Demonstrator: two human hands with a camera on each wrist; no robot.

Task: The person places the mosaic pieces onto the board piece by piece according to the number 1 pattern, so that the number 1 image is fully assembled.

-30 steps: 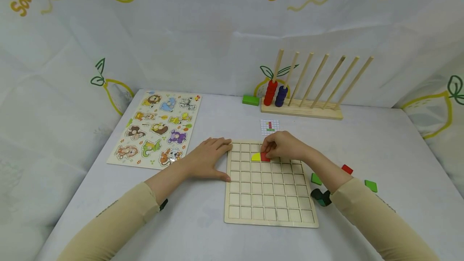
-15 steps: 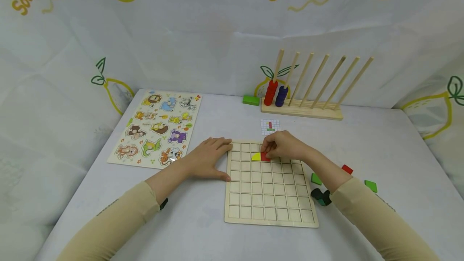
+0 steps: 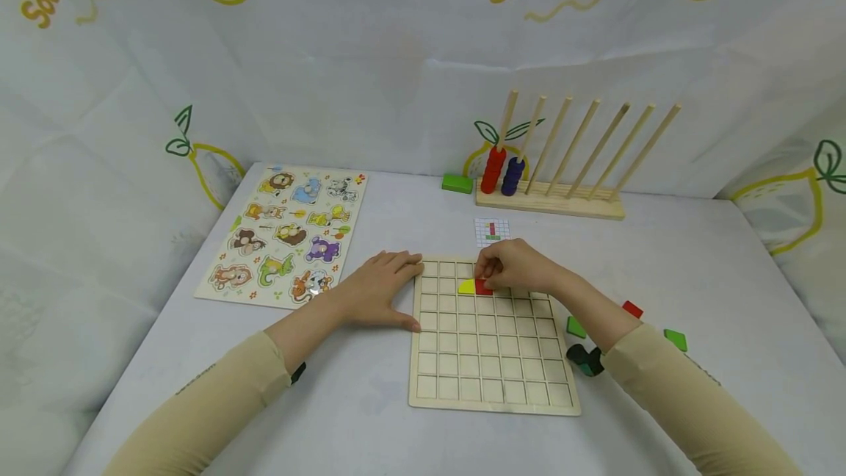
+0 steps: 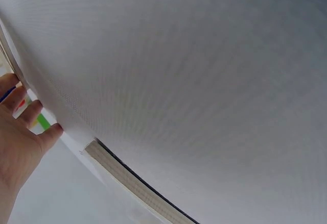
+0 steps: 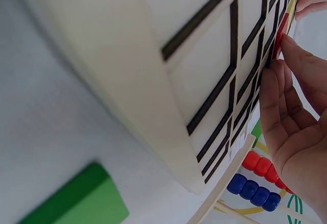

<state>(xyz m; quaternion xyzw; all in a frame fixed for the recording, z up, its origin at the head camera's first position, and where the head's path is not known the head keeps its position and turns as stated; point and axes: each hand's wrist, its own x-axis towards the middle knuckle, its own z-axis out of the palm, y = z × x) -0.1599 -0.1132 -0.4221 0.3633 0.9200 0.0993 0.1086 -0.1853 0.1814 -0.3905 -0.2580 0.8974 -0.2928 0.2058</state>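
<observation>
A wooden grid board (image 3: 468, 368) lies flat on the white cloth. My left hand (image 3: 377, 289) is spread at its left edge, with fingertips at the upper corner and the thumb touching the side lower down. In the second row from the top, a yellow rounded tile (image 3: 466, 286) sits directly left of a red square tile (image 3: 483, 287). My right hand (image 3: 518, 267) pinches the red tile, thumb on its near part and fingers at its far edge. In the right wrist view, part of the red tile (image 5: 279, 35) shows beside the thumb.
Right of the board lie green tiles (image 3: 675, 339) and a red tile (image 3: 632, 309). A small pattern card (image 3: 484, 232) is behind the board. Further back stand a rod abacus (image 3: 562, 201) and a green block (image 3: 457, 183). An animal puzzle board (image 3: 264, 289) lies at left.
</observation>
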